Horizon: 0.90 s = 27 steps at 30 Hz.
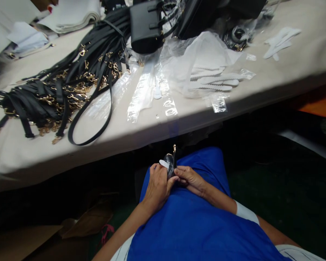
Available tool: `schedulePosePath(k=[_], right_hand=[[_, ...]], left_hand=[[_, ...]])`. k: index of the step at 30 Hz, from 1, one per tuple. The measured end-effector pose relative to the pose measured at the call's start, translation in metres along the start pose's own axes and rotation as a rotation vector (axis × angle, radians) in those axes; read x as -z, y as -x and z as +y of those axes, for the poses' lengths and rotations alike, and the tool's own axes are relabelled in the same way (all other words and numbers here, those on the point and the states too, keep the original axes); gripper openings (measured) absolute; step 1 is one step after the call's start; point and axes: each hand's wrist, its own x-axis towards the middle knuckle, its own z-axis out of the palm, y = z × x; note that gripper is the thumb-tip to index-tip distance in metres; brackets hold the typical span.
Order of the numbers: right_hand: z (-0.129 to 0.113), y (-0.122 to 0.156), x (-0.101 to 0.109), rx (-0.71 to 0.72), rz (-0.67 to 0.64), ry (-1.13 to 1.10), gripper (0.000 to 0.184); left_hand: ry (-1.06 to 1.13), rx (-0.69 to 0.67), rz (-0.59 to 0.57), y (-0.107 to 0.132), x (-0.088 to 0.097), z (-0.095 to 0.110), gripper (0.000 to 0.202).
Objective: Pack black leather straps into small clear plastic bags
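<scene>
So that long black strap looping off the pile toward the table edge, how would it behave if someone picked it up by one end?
The long black strap probably hangs floppy: it lies in a loose curve on the table. Its gold clip end may swing and weigh that end down. It could drag neighbours, since it runs into the tangled strap pile.

Both forearms are seen bare from the elbows down, and no rings, watch or gloves can be made out on the left hand or the right hand. A short white sleeve edge is worn on the right upper arm, and white fabric marked with thin dark lines is glimpsed at the lower corners of the view. The lap is covered by a bright blue cloth or apron, plain and unpatterned, with soft folds
</scene>
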Motion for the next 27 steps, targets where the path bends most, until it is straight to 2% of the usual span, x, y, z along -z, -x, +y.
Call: schedulePosePath(k=[4,7,10,12,14,19,24,27], right_hand=[[-0.004,0.001,-0.005,0.024,0.06,-0.064,0.034],[-0.005,0.001,-0.008,0.044,0.106,-0.108,0.033],[-0.006,0.001,-0.011,0.067,0.145,-0.133,0.034],[-0.006,0.002,-0.012,0.082,0.161,-0.135,0.034],[-0.008,0.004,-0.014,0.116,0.169,-0.082,0.034],[-0.015,0.013,-0.022,0.212,0.13,0.179,0.034],[-0.016,0.029,-0.027,0.114,0.023,0.314,0.037],[-0.013,0.04,-0.024,0.088,0.109,0.392,0.043]], left_hand=[[0.141,0.143,0.043,0.001,-0.007,-0.001,0.021],[0.322,0.355,0.097,-0.001,-0.007,0.003,0.021],[0.536,0.507,0.111,-0.007,-0.005,0.006,0.038],[0.638,0.504,0.088,-0.011,-0.004,0.007,0.043],[0.708,0.487,0.063,-0.014,-0.003,0.006,0.039],[0.851,0.546,0.058,-0.008,0.0,0.002,0.038],[0.925,0.626,0.029,0.006,0.003,-0.001,0.038],[0.858,0.657,0.058,0.013,0.006,-0.002,0.042]])
